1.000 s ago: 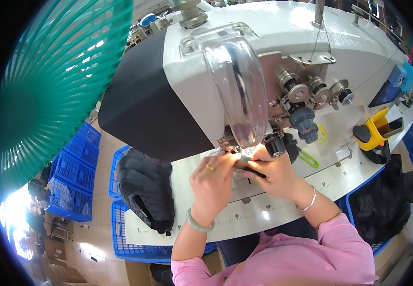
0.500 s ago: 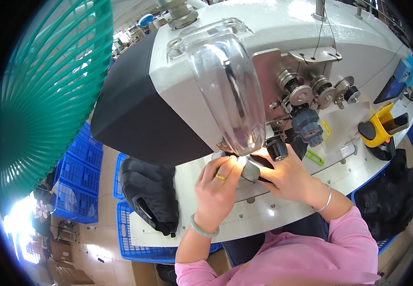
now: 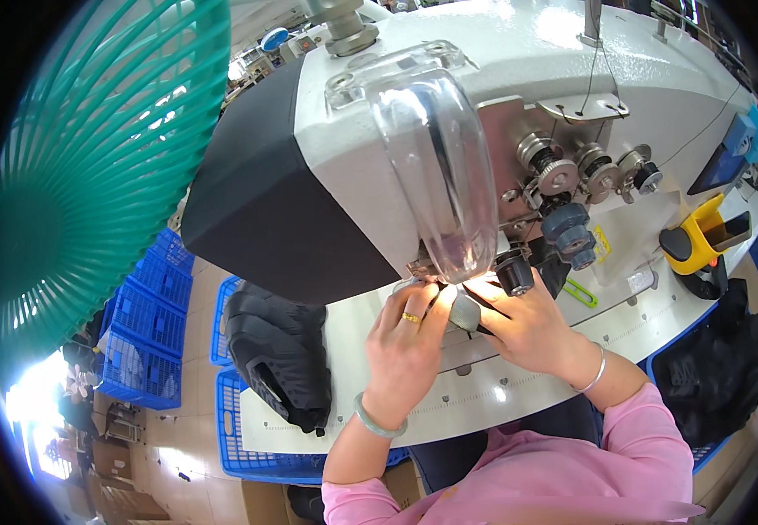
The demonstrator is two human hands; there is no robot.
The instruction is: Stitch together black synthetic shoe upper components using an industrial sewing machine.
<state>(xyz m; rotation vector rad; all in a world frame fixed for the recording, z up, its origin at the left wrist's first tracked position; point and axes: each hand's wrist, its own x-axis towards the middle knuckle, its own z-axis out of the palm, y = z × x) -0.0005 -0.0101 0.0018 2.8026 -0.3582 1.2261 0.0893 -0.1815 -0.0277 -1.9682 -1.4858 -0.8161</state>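
At the lit stitching area of a white sewing machine (image 3: 357,206), both hands are on a small grey and black piece of material (image 3: 464,312). My left hand (image 3: 407,337) pinches its left side, with the fingertips close under the machine's clear guard (image 3: 436,166). From the right, my right hand (image 3: 527,328) grips the piece between thumb and fingers. The grey part shows as a rounded patch between the two hands. Fingers and the guard hide the needle and the rest of the piece.
A black padded item (image 3: 278,359) lies at the bed's left end. Right of my hands are a green thread snipper (image 3: 582,293) and a yellow holder (image 3: 698,236). A green fan (image 3: 99,175) stands at left. Blue crates (image 3: 147,328) and black goods (image 3: 702,376) flank the table (image 3: 379,411).
The view has shifted slightly, so the machine sits a little farther right. My fingers have moved slightly around the piece, and its grey part is turned a little. Both hands keep their hold.
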